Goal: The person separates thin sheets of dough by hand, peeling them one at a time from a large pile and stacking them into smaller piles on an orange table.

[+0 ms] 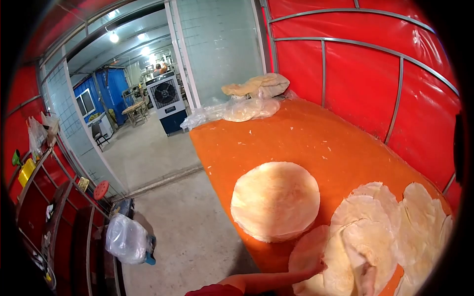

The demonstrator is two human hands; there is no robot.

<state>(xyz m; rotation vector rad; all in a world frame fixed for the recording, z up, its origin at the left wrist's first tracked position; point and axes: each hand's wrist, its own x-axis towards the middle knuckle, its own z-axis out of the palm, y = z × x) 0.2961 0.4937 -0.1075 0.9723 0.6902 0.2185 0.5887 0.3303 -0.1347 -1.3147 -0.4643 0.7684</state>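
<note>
Thin round flatbreads lie on an orange-covered table. My left hand (314,269) reaches in from the bottom, its fingers closed at the edge of a loose flatbread (307,249). Just right of it, my right hand (367,281) is low in the view against a folded flatbread (363,239); its fingers are partly lost in the folds. More crumpled flatbreads (419,222) overlap at the far right. Beyond my left hand sits a neat round stack of flatbread (275,200), lying flat and apart from both hands.
At the table's (237,153) far end are more flatbreads (261,86) and clear plastic (210,114). Red sheeting (355,74) on a metal frame borders the right side. A plastic-wrapped stool (127,239) and a shelf rack (54,197) stand left; an air cooler (167,101) stands past the doorway.
</note>
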